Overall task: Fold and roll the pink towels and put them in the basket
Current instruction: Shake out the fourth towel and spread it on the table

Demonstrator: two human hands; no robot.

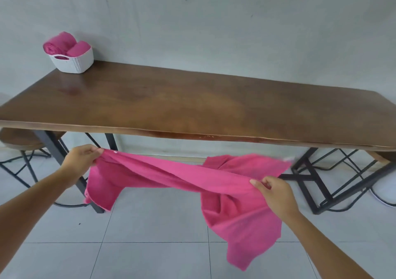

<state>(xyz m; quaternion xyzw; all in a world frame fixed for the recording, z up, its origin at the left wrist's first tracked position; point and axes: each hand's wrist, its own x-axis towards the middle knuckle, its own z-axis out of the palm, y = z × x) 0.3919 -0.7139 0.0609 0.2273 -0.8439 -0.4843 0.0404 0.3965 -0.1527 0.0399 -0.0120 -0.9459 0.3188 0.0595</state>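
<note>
A pink towel (184, 178) hangs stretched in the air below the table's front edge, over the floor. My left hand (80, 161) grips its left end. My right hand (272, 193) pinches its upper edge further right, and loose cloth droops below and behind that hand. A white basket (74, 62) stands on the table's far left corner. Two rolled pink towels (64, 45) stick out of its top.
The long brown wooden table (192, 103) stands against a grey wall on black metal legs (310, 182). A round stool (19, 139) is tucked under its left end. Grey floor tiles lie under my arms.
</note>
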